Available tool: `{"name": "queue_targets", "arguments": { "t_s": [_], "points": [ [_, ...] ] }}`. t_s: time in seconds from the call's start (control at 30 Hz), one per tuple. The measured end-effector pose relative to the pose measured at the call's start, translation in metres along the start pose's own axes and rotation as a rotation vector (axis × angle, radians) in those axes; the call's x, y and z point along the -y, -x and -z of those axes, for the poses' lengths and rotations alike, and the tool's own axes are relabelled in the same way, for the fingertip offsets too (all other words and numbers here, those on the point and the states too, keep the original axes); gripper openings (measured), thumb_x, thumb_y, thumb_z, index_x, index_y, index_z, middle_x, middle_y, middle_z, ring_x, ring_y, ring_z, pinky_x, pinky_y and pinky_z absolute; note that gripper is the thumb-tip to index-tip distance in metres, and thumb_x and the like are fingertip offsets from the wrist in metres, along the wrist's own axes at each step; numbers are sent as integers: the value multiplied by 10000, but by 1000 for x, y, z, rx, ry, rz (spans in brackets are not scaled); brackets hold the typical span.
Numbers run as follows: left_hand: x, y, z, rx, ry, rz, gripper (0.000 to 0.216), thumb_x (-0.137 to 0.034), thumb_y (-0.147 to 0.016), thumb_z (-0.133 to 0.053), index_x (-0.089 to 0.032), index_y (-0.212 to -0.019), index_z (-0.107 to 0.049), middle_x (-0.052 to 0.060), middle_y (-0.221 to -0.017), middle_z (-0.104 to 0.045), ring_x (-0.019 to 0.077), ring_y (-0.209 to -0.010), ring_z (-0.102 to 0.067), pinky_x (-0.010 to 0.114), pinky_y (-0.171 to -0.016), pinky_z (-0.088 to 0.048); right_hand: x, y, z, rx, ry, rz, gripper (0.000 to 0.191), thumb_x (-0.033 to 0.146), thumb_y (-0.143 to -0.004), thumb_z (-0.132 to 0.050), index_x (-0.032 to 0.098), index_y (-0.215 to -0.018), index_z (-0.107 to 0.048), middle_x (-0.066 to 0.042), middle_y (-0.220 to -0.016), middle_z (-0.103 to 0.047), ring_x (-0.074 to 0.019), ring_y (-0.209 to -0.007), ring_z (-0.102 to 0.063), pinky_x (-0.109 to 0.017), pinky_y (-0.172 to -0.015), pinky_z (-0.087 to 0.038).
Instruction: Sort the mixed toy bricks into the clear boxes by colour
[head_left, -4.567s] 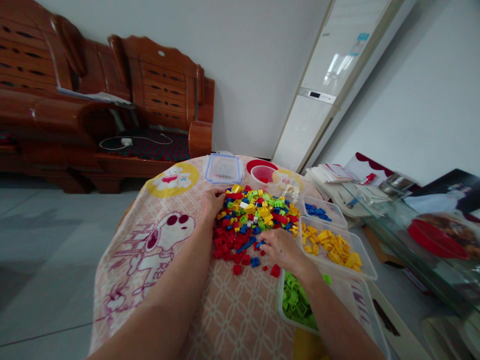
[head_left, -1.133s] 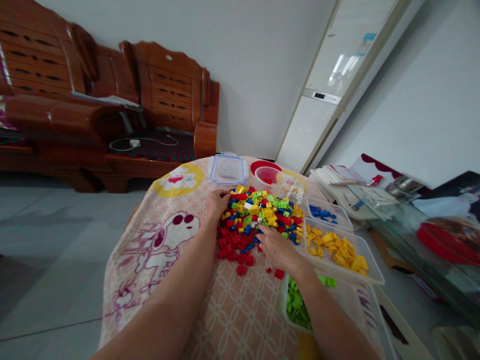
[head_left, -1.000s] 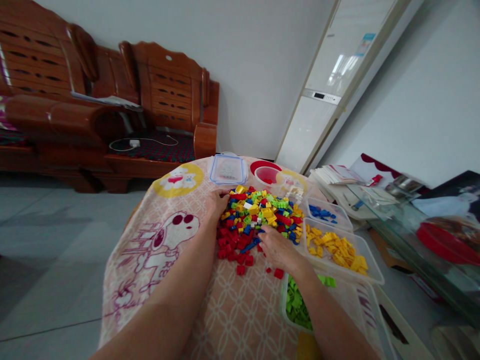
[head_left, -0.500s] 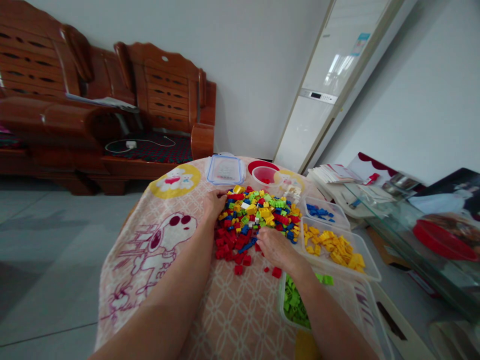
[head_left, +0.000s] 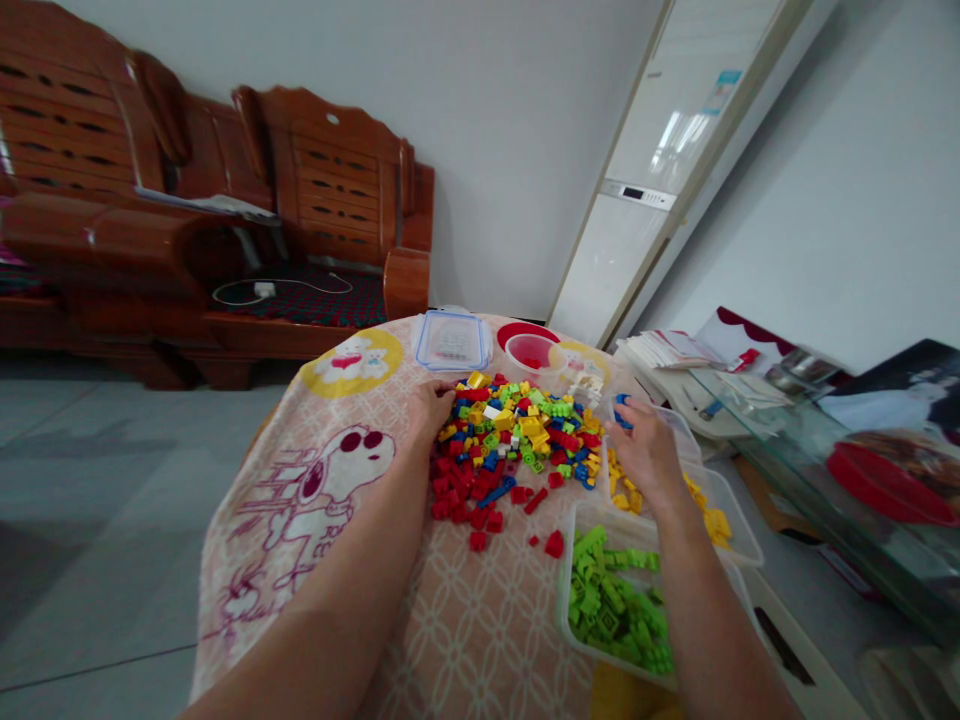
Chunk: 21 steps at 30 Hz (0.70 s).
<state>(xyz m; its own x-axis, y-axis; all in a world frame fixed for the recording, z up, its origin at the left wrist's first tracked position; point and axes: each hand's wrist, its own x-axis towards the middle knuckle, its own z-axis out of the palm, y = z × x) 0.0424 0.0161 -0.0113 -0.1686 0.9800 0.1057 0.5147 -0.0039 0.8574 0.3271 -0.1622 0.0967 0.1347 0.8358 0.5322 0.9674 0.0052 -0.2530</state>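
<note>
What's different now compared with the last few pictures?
The right hand has moved right and forward from the brick pile to the blue-brick box; whether it holds or released a piece is unclear. The left hand stays at the pile's left edge.

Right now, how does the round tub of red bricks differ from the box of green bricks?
The round tub has a circular rim; the green-brick box is rectangular. The tub stands beyond the brick pile, while the box sits nearer the camera. The tub shows a few red bricks, the box many green bricks. Both are see-through and open-topped.
</note>
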Motion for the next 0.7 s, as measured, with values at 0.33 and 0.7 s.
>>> {"name": "queue_targets", "arguments": {
  "t_s": [0.33,0.7],
  "points": [
    [-2,2,-2,12,-32,-19,276,-208,-809,-589,-190,-1020,-766,46,-979,-772,177,-881,-691,241,-774,-504,33,9,-10,291,-112,82,317,225,-896,-481,167,-1104,-713,-133,-1168,-692,-242,-1109,-617,-386,-993,-456],
    [-5,6,-4,13,-24,-6,280,-236,-815,-591,-197,-1032,-764,52,-954,-770,181,-838,-692,252,-718,-488,103,60,-58,747,-128,370,544,274,-935,-517,177,-1464,-440,-172,-1569,-334,-273,-1387,-402,-431,-1109,-359]
  ]
}}
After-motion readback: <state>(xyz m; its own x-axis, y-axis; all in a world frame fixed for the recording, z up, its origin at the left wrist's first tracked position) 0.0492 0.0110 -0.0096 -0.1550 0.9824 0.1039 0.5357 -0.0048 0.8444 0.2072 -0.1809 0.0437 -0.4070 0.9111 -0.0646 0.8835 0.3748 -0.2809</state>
